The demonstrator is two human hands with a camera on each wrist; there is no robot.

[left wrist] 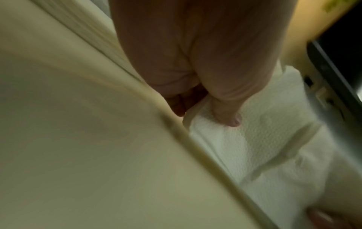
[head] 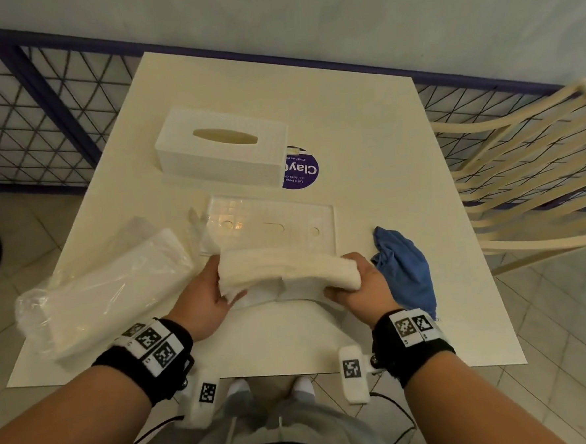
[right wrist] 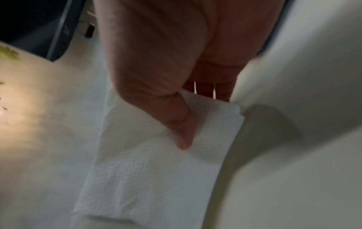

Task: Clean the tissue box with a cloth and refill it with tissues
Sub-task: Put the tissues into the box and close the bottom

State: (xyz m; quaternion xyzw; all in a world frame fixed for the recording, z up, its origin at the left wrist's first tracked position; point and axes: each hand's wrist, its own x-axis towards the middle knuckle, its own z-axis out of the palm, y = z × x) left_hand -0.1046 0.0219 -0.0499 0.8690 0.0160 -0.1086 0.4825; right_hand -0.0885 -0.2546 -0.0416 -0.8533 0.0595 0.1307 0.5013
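A stack of white tissues (head: 280,269) is held between both hands just above the near middle of the table. My left hand (head: 205,295) grips its left end, thumb on the tissues (left wrist: 254,147). My right hand (head: 360,286) grips its right end, thumb pressed on the tissues (right wrist: 156,178). The white tissue box (head: 222,149) stands further back, its oval slot facing up. Its flat clear base plate (head: 274,224) lies between the box and my hands. A crumpled blue cloth (head: 406,268) lies right of my right hand.
An opened clear plastic pack of tissues (head: 107,295) lies at the left of the white table (head: 365,131). A round purple sticker (head: 304,171) shows beside the box. A cream slatted chair (head: 528,173) stands to the right; a wire fence (head: 38,114) runs behind.
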